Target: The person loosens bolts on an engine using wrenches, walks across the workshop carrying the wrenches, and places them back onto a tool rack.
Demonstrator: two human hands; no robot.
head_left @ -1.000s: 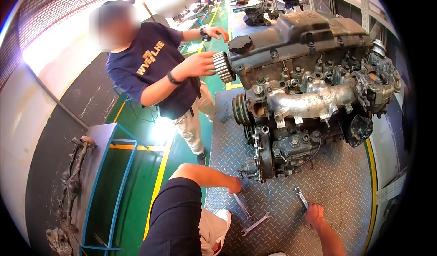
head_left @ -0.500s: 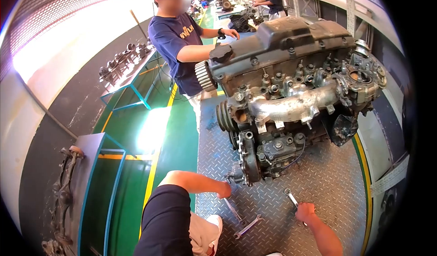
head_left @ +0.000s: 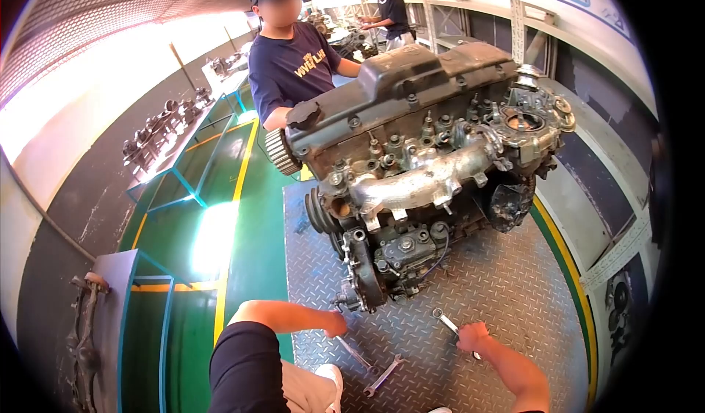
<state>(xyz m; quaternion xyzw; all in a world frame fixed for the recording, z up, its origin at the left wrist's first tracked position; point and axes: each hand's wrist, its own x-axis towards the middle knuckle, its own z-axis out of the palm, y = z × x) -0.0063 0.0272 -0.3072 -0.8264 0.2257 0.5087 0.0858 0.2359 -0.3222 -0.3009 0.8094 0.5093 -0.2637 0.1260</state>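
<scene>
My left hand (head_left: 335, 323) is closed at the upper end of a slim wrench (head_left: 356, 354), just below the engine's front lower corner. Its far end points down toward an open-end wrench (head_left: 384, 376) on the floor plate. My right hand (head_left: 472, 336) is wrapped around a combination wrench (head_left: 446, 320), whose ring end sticks out up and to the left. In front of both hands stands a large engine (head_left: 411, 185), with a black top cover and a silvery manifold.
Under the engine lies a diamond-pattern metal plate (head_left: 499, 281). Behind it, a person in a dark T-shirt (head_left: 294, 68) stands at its left end; another person (head_left: 394, 13) is farther back. Blue-framed tables (head_left: 176, 167) with metal parts line the left. Metal shelving (head_left: 617, 259) runs along the right.
The view has turned, so the engine appears farther left. The person behind the engine has drawn an arm back behind the cover. Both my hands stay at their wrenches.
</scene>
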